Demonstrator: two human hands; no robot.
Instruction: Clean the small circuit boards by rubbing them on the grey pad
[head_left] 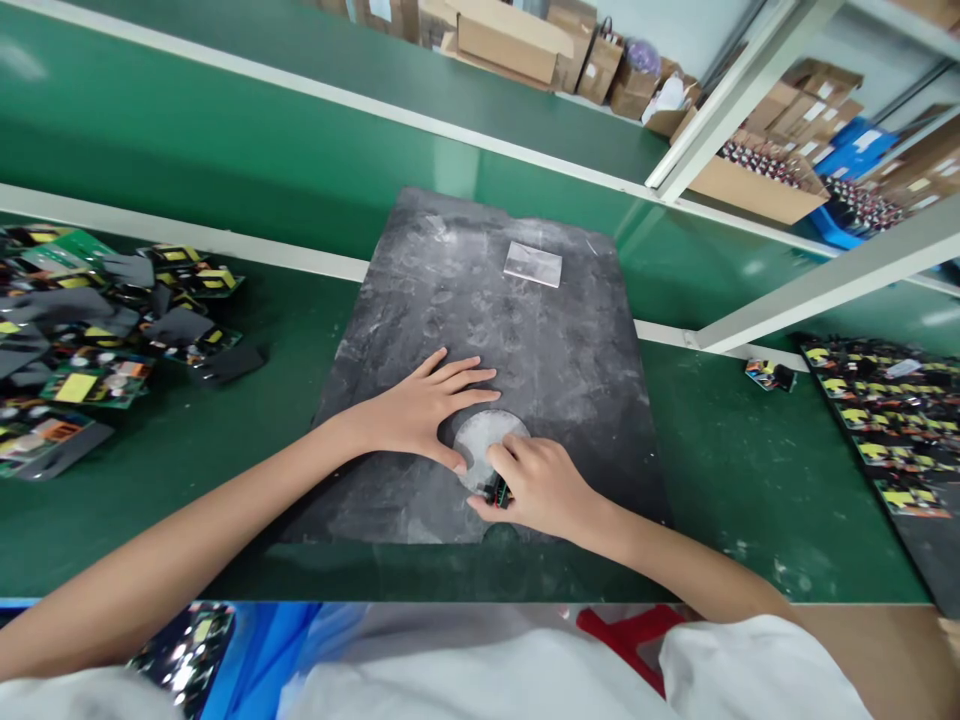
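Grips small component in right hand, at near edge of round disc, rightward of spread, empty left hand.

Left hand, right hand — grey disc

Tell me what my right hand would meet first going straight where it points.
Your right hand would probably meet your left hand, at the thumb, across the round gray disc, though depth is unclear.
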